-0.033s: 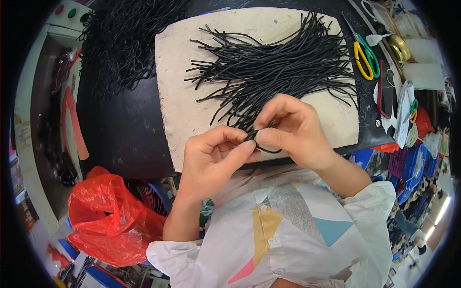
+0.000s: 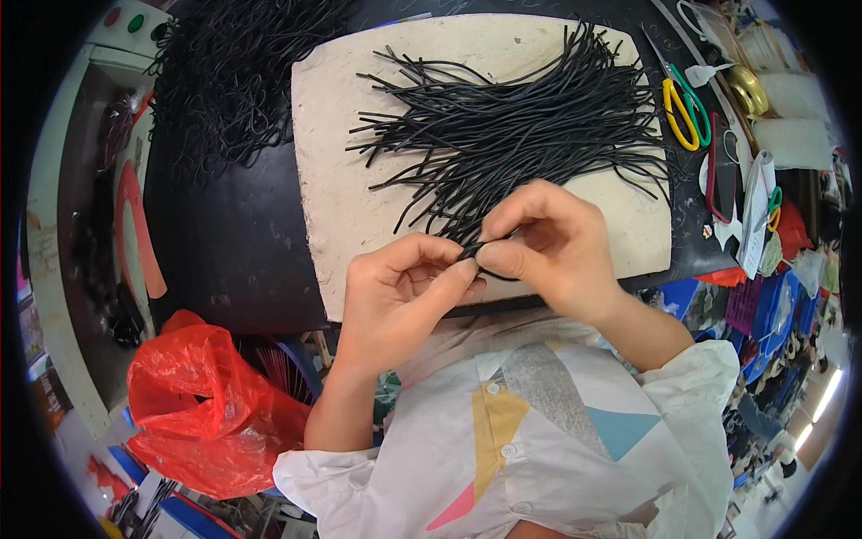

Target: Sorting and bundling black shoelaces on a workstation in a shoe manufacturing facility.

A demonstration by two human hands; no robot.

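My left hand (image 2: 404, 292) pinches a piece of thin black cord (image 2: 496, 277) between thumb and forefinger. Close against it, my right hand (image 2: 548, 251) grips the same cord with thumb and fingertips, and a short curve of it shows below the fingers. The exact part between the fingertips is too small to make out. Just beyond both hands a pile of cut black cords (image 2: 530, 117) lies spread over a pale board (image 2: 332, 180).
A tangled heap of black cord (image 2: 238, 81) lies at the far left of the dark table (image 2: 224, 242). Yellow-handled scissors (image 2: 680, 115) and green-handled scissors (image 2: 696, 103) rest right of the board. A red plastic bag (image 2: 211, 404) hangs at the near left.
My right hand has shifted very slightly to the right, and less of the cord's curve shows beneath it. My left hand keeps nearly the same place.
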